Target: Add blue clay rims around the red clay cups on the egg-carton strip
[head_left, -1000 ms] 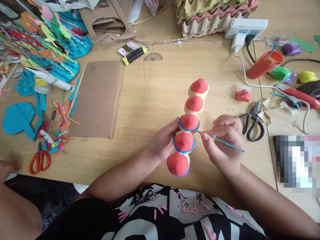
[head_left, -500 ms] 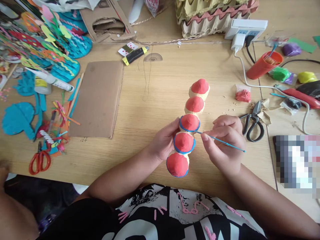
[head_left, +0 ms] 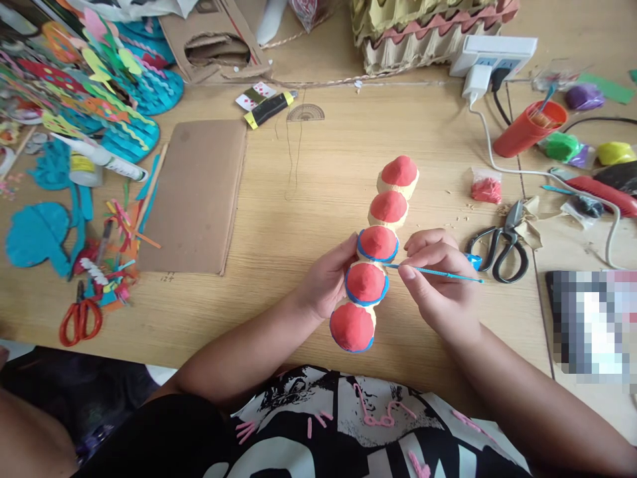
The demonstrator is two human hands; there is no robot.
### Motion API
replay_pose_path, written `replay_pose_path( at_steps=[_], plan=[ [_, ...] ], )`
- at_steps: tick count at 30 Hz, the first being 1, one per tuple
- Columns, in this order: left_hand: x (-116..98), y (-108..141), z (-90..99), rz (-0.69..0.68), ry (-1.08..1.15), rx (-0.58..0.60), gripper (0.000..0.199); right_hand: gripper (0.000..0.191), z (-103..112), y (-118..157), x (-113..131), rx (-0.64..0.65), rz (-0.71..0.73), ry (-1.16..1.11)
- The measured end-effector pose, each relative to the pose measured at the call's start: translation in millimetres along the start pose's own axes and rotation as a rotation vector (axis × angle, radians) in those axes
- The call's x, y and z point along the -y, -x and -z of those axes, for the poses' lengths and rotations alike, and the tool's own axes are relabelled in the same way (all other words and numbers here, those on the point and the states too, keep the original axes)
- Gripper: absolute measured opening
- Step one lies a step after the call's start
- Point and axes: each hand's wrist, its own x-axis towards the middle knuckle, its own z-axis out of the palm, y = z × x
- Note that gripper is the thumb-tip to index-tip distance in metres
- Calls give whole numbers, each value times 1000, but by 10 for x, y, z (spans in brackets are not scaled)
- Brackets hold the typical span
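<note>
My left hand [head_left: 328, 279] grips a strip of egg-carton cups [head_left: 393, 211] by its left side. Red clay domes top the cups, and blue clay edges the ones nearest me. Between the thumb and fingers of my right hand [head_left: 440, 282] is a thin blue clay-modelling tool [head_left: 432, 271]. Its left tip touches the strip just below the middle dome; its knobbed end points right. A small blue lump [head_left: 473, 261] shows just past my right fingers, beside the black-handled scissors [head_left: 507, 242].
Cardboard [head_left: 192, 199] and a yellow-black cutter [head_left: 270, 109] lie to the left, near red scissors [head_left: 80, 315] and blue craft pieces [head_left: 37, 232]. At right are a red cup [head_left: 530, 129], bagged red clay [head_left: 486, 184] and a power strip [head_left: 495, 56]. Egg trays [head_left: 428, 40] stand behind.
My right hand has turned slightly, and the tool's free end has swung up, leaving it nearer level. The blue lump by the scissors has come into view. My left hand keeps its hold.
</note>
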Motion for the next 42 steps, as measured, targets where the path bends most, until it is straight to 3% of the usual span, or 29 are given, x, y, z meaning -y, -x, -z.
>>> replay_pose_path(
  at_steps=[9, 18, 22, 29, 35, 42],
  plan=[
    [11, -5, 6, -1, -28, -24, 39, 9, -19, 18, 5, -39, -5, 30],
    [-9, -2, -9, 33, 44, -9, 35, 29, 138, -39, -58, 8, 487, 384],
    [-5, 12, -16, -10, 61, 1, 33, 28, 153, -63, -69, -31, 614, 475],
    [-37, 60, -45, 24, -4, -37, 37, 23, 108, -54, -44, -90, 695, 547],
    [-27, 52, -50, 23, -51, -91, 37, 27, 109, -22, -56, -116, 633, 573],
    [-33, 41, -22, 46, -13, -72, 36, 27, 112, -12, -63, -109, 629, 564]
  ],
)
